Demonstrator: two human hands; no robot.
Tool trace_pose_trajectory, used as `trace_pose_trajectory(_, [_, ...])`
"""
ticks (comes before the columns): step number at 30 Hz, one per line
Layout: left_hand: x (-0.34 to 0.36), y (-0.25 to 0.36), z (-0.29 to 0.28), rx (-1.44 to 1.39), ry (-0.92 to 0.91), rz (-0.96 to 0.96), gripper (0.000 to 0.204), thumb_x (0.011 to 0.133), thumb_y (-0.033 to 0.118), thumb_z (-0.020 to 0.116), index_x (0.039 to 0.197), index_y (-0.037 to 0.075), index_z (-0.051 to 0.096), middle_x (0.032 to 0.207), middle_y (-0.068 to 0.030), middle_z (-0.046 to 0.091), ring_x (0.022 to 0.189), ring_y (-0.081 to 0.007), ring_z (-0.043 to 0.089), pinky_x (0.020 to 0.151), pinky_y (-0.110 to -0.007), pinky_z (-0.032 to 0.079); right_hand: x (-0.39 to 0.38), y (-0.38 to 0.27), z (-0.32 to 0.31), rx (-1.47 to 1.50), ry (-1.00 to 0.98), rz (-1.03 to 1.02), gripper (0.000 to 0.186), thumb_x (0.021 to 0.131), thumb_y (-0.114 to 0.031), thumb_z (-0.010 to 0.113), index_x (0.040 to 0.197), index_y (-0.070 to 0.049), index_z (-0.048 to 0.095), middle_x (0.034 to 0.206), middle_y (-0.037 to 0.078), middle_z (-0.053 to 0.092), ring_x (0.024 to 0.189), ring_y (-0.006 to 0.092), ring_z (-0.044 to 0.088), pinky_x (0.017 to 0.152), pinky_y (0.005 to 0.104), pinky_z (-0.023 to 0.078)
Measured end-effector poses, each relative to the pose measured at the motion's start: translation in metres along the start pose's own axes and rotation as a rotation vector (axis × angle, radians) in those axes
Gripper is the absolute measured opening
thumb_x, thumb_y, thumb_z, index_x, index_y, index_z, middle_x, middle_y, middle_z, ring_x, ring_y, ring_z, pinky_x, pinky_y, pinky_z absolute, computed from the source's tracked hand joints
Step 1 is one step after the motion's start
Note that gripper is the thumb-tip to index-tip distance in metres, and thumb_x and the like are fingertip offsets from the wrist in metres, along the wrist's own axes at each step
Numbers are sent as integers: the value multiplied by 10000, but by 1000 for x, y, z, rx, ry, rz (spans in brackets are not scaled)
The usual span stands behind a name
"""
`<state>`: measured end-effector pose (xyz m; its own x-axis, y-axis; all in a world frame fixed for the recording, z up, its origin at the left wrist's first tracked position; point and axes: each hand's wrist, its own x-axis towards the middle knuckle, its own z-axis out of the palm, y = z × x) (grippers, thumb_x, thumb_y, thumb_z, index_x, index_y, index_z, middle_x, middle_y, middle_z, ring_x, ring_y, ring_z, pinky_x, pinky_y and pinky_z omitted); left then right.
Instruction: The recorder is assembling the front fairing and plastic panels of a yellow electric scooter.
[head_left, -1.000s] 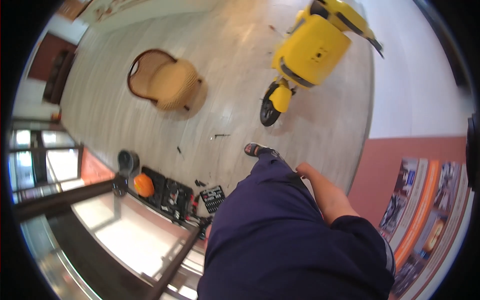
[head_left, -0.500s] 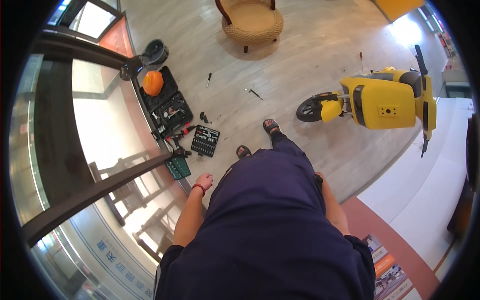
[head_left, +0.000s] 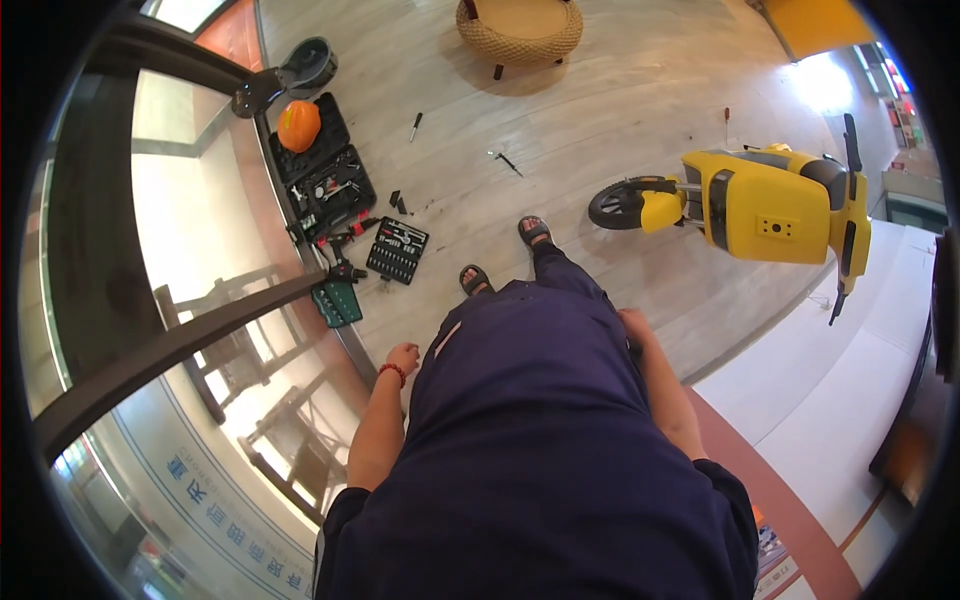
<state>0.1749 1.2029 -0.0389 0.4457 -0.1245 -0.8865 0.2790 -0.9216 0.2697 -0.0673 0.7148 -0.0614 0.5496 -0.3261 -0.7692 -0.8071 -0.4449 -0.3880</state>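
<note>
My left hand [head_left: 404, 357] hangs beside my left hip, a red beaded bracelet [head_left: 393, 373] on its wrist. Its fingers are loosely curled, and nothing shows in them. At my right hip, my right hand [head_left: 634, 324] is closed, its fingers partly hidden by my dark clothes. A dark edge shows beneath that hand; what it is I cannot make out. On the floor ahead to the left lie an open socket set [head_left: 399, 250], a red and black power tool [head_left: 347, 234] and a black tool case [head_left: 345, 185] with an orange helmet [head_left: 299, 126] on its lid.
A yellow electric scooter [head_left: 775, 215] stands ahead to the right. A screwdriver [head_left: 727, 122] lies beyond its front, other small tools [head_left: 507, 163] nearer the middle. A green case [head_left: 336, 303] sits by the glass partition [head_left: 190, 330] on my left. A wicker chair [head_left: 520, 35] stands far ahead.
The view has shifted slightly; the left-hand tools now appear further left and higher. My feet have changed position a little, and my right hand sits higher at my hip.
</note>
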Motion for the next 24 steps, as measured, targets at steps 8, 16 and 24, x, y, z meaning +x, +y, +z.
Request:
trace_pose_trajectory(8, [20,-5,-6,-201,-54,23,336,807,201,413,1038,13,570,862,-106,624,699,-190,609,654,-303,476,3,46,32,-321,-55,-197,286,666,-189,513,881,-37,625,900,176,610,871,307,580,789,374,454])
trace_pose_trajectory(16, [34,-40,-4,-166,-22,16,332,794,211,422,1019,28,584,838,-104,627,697,-202,609,665,-307,473,7,60,42,-12,-88,10,288,656,-177,528,897,-58,630,901,168,614,871,307,581,783,375,458])
trace_pose_trajectory(24, [36,-37,-14,-121,-16,19,319,790,211,423,982,19,590,796,-102,625,683,-206,605,653,-318,466,5,34,32,-344,-65,-188,275,701,-166,512,929,-63,628,954,159,603,909,311,568,788,366,455])
